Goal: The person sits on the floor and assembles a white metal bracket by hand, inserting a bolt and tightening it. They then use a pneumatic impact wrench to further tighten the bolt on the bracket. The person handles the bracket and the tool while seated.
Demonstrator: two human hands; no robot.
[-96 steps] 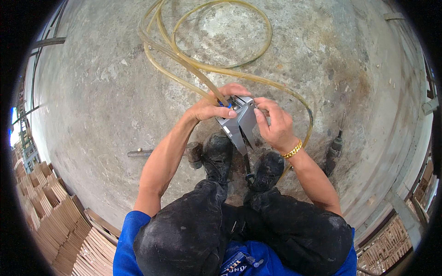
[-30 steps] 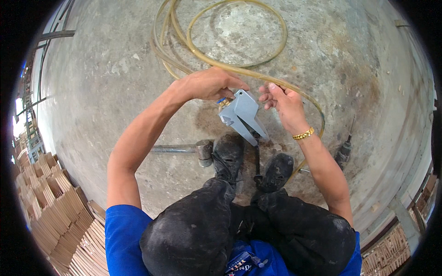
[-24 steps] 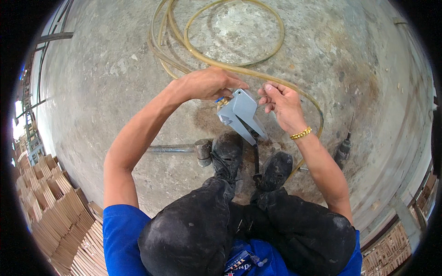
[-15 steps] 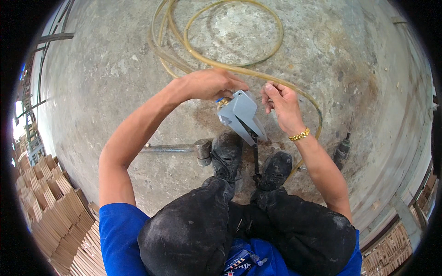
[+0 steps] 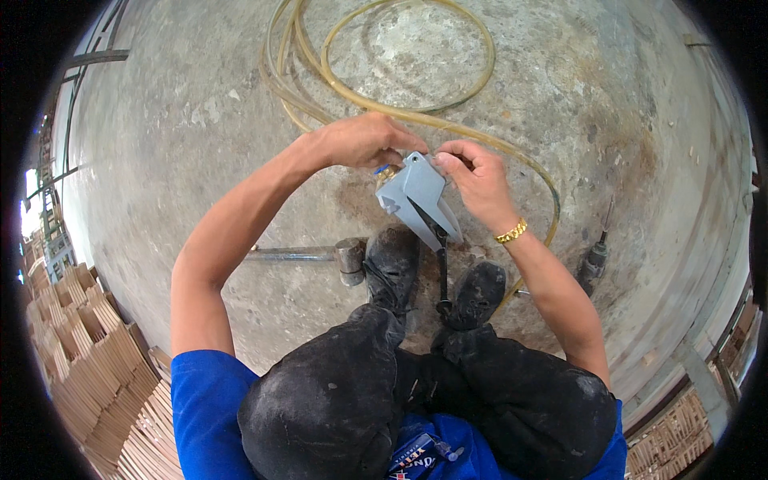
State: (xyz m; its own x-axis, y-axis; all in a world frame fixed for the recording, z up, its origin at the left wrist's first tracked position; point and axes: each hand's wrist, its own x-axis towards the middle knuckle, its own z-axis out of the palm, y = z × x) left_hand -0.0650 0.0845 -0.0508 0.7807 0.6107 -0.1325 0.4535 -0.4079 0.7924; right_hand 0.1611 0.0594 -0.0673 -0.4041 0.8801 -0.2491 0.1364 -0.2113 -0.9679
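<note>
A grey metal angular piece with two pointed prongs stands in front of my shoes. A brass fitting with a small blue lever sits at its left side, and a black rod runs down from it between my feet. My left hand reaches over from the left, its fingers bent round the piece's top edge above the fitting. At the upper right corner, my right hand, with a gold bracelet on its wrist, is closed in a pinch. Whatever is between those fingertips is too small to tell.
A hammer lies left of my left shoe. A yellowish hose is coiled on the concrete floor ahead and curves round to my right. Beyond my right forearm lies a dark power tool. Stacked wooden strips stand at the left.
My right hand has moved left, from beside the grey piece to its upper right corner, with the fingers pinched there. My left hand and the piece have barely shifted.
</note>
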